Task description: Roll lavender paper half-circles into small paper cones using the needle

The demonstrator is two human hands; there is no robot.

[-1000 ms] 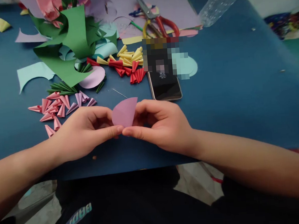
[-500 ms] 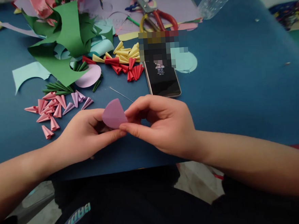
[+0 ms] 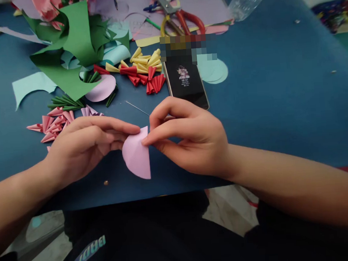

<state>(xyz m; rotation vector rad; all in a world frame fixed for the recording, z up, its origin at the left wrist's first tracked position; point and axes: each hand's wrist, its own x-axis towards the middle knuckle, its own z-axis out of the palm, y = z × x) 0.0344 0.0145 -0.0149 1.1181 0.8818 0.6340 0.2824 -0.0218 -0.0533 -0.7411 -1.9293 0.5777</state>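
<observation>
A half-circle of pale purple paper (image 3: 135,157) is held over the front of the blue table, its straight edge upright on the right. My right hand (image 3: 192,139) pinches it near that straight edge, thumb and fingers pressed together. At its upper left is my left hand (image 3: 82,147), index fingertip on the top edge and the other fingers reaching to the paper's left side, partly behind it. Just beyond my hands lie small rolled paper cones: pink cones (image 3: 53,125), purple cones (image 3: 89,111), green cones (image 3: 66,102), red cones (image 3: 155,84) and yellow cones (image 3: 147,61).
A phone (image 3: 185,80) and light blue paper circles (image 3: 217,71) lie beyond my right hand. Near them is a thin needle-like rod (image 3: 136,107). Scissors (image 3: 168,11), green paper scraps (image 3: 79,37), a purple paper circle (image 3: 101,89) and a clear plastic bottle (image 3: 251,0) are farther back.
The purple paper has turned from a folded wedge shape to a half-circle hanging lower. My left hand's fingers have straightened, and my right hand's grip has shifted along the paper.
</observation>
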